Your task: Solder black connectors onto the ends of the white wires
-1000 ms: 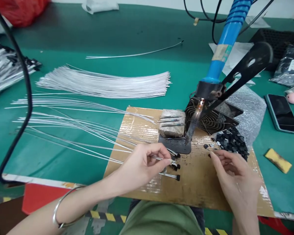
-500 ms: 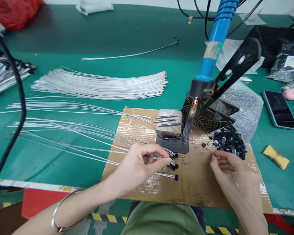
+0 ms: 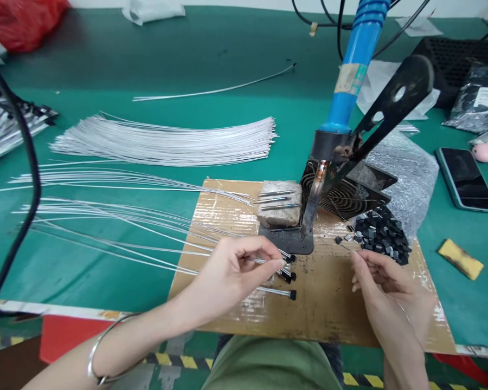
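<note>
At lower centre, the cardboard (image 3: 327, 306) is leaving passage between the left hand (image 3: 248, 268) and right hand (image 3: 392, 290); a blue-handled iron (image 3: 347, 84) is obstructing upper right, a black cable (image 3: 35, 184) far left.

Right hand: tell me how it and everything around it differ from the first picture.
The right hand has shifted slightly right, toward the pile of black pieces, keeping a thin strand in its pinch. The camera view has shifted slightly too. Nothing was visibly taken up or let go. Unchanged: the left hand pinching a white wire, the soldering iron, the yellow sponge.
</note>
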